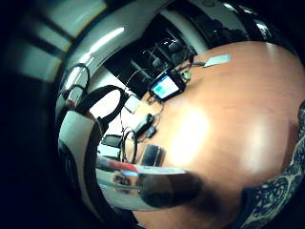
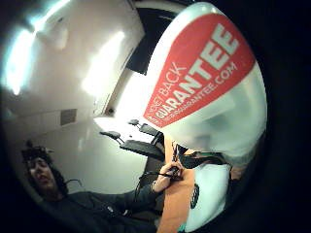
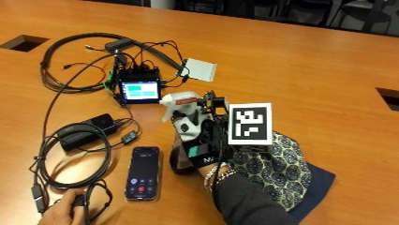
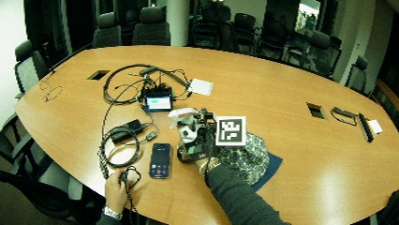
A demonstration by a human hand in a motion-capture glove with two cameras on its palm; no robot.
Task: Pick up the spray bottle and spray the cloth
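Note:
My gloved right hand [image 3: 201,137] grips the spray bottle [image 3: 182,102] and holds it above the table, just left of the cloth. The bottle's white head with a red strip points left, toward the small screen device and away from the cloth. The dark blue patterned cloth [image 3: 277,157] lies flat on the table under and to the right of my wrist. In the thumb side palm view the bottle's red and white label [image 2: 201,73] sits close against the palm. The little finger side palm view shows the bottle's body [image 1: 147,183] and a corner of the cloth [image 1: 271,200]. The wide view shows the same hand [image 4: 196,138], bottle [image 4: 181,115] and cloth [image 4: 252,159].
A small screen device [image 3: 139,90] with many cables sits left of the bottle. Nearer the front lie a phone [image 3: 143,173], a black power brick [image 3: 87,129] and coiled cables [image 3: 69,159]. A bare hand [image 3: 62,213] holds a cable. A white card [image 3: 199,69] lies behind.

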